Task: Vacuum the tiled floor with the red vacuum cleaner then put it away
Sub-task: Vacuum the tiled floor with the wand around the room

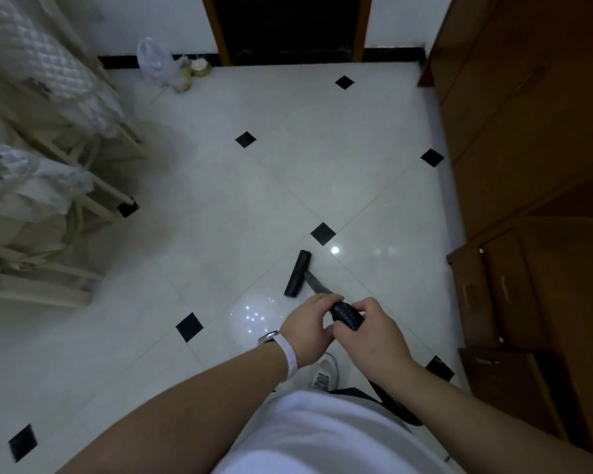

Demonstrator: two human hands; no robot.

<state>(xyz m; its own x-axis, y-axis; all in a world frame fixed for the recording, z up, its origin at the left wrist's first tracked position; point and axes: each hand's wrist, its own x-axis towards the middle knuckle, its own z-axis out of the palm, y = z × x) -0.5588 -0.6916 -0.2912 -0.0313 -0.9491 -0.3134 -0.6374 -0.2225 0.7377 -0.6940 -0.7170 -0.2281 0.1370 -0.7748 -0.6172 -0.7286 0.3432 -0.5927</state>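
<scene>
We hold one wand (348,317): left grip (308,331), right grip (374,338) both curled round it; nozzle (298,273) on floor (247,213).

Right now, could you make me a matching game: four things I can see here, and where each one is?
Things:
1 nozzle
2 plastic bag
3 cabinet
4 chairs

Places:
A along the right side
B in the middle, lying flat
C on the left side
D against the far wall

Pairs: 1-B, 2-D, 3-A, 4-C
</scene>
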